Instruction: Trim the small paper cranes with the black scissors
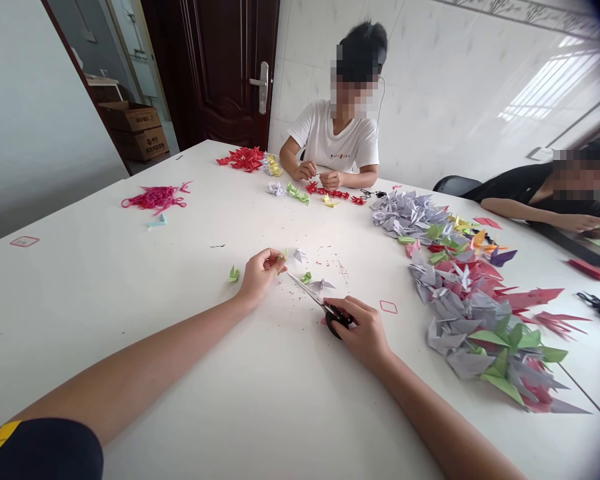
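Black-handled scissors are gripped in my right hand, with the blades pointing up and left. The blade tips end close to my left hand, whose fingers pinch a small green paper crane; the fingers cover much of it. Left of that hand, a green crane lies on the white table. Just beyond the blades sit a small green crane, a grey crane and a whitish crane. Tiny paper scraps are scattered around the blades.
A long heap of paper cranes, mostly grey, pink and green, covers the table's right side. Pink string lies at far left. Across the table, a person handles red cranes; another person sits at right.
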Demonstrator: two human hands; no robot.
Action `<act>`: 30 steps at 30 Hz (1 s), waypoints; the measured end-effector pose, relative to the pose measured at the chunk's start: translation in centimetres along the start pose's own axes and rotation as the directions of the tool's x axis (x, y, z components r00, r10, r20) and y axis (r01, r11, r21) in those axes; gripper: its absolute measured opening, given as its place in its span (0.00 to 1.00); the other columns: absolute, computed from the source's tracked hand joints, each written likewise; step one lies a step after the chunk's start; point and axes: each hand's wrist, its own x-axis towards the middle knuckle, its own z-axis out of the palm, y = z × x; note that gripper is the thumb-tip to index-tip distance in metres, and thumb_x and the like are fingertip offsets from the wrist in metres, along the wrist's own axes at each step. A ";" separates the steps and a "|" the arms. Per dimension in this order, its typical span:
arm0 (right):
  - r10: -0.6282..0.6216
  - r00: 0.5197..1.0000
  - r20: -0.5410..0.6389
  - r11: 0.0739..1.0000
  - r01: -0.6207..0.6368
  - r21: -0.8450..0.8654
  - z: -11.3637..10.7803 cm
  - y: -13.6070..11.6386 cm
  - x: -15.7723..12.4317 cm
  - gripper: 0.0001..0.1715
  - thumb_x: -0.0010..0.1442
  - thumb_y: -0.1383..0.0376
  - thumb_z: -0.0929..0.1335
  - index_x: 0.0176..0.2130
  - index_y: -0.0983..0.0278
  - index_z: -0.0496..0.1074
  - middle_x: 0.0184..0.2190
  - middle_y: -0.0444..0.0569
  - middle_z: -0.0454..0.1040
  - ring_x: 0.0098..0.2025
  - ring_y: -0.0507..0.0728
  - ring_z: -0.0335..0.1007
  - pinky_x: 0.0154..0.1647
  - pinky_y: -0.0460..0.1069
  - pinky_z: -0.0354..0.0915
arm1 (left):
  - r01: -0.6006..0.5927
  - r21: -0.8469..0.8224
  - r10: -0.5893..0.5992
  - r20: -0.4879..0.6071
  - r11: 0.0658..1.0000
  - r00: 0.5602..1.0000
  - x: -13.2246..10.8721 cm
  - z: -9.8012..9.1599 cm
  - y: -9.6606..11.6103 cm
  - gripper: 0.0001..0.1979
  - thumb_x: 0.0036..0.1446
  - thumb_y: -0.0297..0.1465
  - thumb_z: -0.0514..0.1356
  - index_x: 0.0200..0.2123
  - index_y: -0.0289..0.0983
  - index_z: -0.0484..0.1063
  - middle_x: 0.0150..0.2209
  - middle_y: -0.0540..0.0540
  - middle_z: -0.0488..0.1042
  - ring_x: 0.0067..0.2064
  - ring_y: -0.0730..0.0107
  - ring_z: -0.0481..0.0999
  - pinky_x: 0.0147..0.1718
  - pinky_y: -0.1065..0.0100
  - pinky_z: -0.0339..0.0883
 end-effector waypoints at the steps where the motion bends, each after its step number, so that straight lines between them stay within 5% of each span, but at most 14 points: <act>1: 0.001 1.000 0.001 1.000 -0.001 0.000 0.0 0.0 0.0 0.14 0.56 0.68 0.68 0.43 0.58 0.78 0.29 0.45 0.74 0.27 0.52 0.68 0.26 0.47 0.66 | 0.001 -0.003 -0.001 -0.001 1.000 1.000 0.0 0.0 0.0 0.12 0.52 0.40 0.65 0.32 0.38 0.72 0.30 0.49 0.74 0.36 0.64 0.79 0.37 0.65 0.67; 12: 0.010 1.000 -0.009 1.000 -0.010 0.001 0.0 0.0 0.0 0.14 0.56 0.68 0.68 0.43 0.58 0.78 0.28 0.44 0.73 0.27 0.52 0.68 0.26 0.47 0.67 | 0.002 -0.056 -0.003 -0.018 0.998 1.000 0.0 0.2 0.1 0.11 0.44 0.33 0.68 0.32 0.37 0.74 0.33 0.48 0.75 0.35 0.67 0.76 0.39 0.63 0.70; 30: 0.014 1.000 0.015 1.000 -0.014 -0.010 -0.1 -0.1 0.1 0.14 0.56 0.68 0.68 0.43 0.59 0.79 0.29 0.45 0.74 0.27 0.52 0.69 0.26 0.46 0.66 | 0.013 -0.037 -0.013 0.001 0.999 1.000 0.0 0.2 -0.1 0.13 0.47 0.40 0.69 0.33 0.37 0.80 0.32 0.45 0.79 0.35 0.65 0.75 0.40 0.62 0.69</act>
